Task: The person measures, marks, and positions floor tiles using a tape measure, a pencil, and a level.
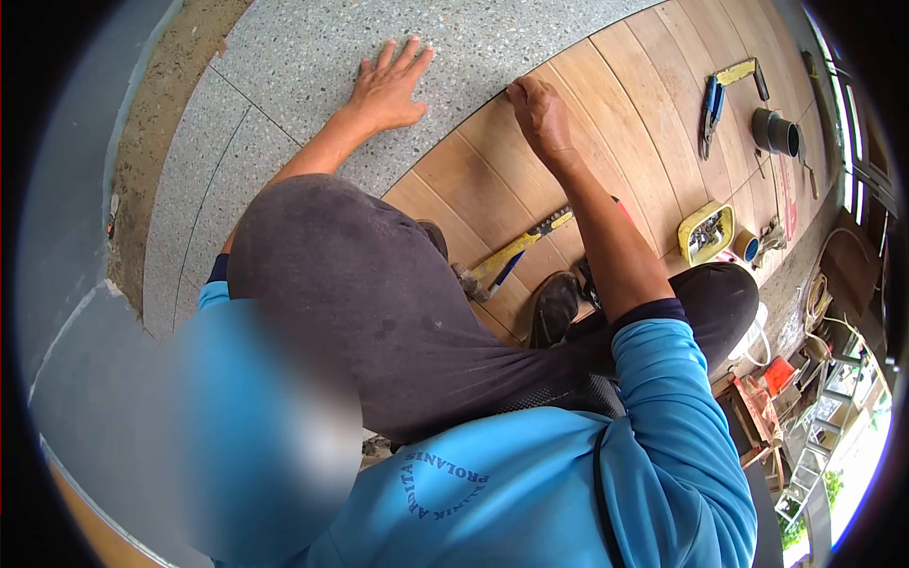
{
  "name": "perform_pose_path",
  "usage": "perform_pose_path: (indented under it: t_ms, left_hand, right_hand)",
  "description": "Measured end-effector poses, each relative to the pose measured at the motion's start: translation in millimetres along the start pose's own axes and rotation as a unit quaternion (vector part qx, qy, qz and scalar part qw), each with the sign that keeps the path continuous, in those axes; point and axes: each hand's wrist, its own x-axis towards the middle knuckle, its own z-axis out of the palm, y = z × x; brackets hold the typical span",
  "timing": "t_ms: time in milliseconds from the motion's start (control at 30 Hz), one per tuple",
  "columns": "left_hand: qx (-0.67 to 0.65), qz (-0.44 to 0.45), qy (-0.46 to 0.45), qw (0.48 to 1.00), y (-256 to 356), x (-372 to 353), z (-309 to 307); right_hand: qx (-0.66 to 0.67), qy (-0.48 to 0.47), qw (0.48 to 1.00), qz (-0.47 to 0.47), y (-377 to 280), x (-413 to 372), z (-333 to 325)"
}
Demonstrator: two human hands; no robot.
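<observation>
The left hand [390, 93] lies on the grey speckled floor [312, 57], its fingers spread wide. The right hand [540, 106] is at the seam where this floor meets the brown planks [606, 95], its fingers pressed together; I cannot tell if they pinch something. The yellow hammer [516, 248] lies on the planks, between the knees.

We see a floor [630, 114] of speckled grey slabs [284, 57] towards eleven o'clock and brown wood-look planks [606, 85] towards one. On the planks we have a yellow-handled hammer [516, 248] near centre, blue-handled metal pliers [710, 115] and a grey cylindrical pipe piece [776, 133] towards two, and a yellow plastic tub [706, 233] towards three.
</observation>
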Motion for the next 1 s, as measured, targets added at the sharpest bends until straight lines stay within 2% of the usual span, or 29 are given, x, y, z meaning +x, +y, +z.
perform_pose_path:
  t_ms: [67,267,567,1000]
  left_hand:
    - [-0.005,0.000,0.002,1.000,1,-1,0]
    - [-0.004,-0.003,0.005,1.000,0,-2,2]
    - [-0.016,-0.002,0.002,1.000,0,0,-1]
    - [0.002,-0.007,0.010,1.000,0,0,5]
  right_hand:
    - [-0.044,0.016,0.998,-0.036,-2,0,3]
    - [-0.099,0.007,0.993,-0.060,-2,1,8]
    - [-0.023,0.005,0.998,-0.058,-4,-7,1]
    - [-0.055,-0.017,0.997,-0.056,-11,-18,4]
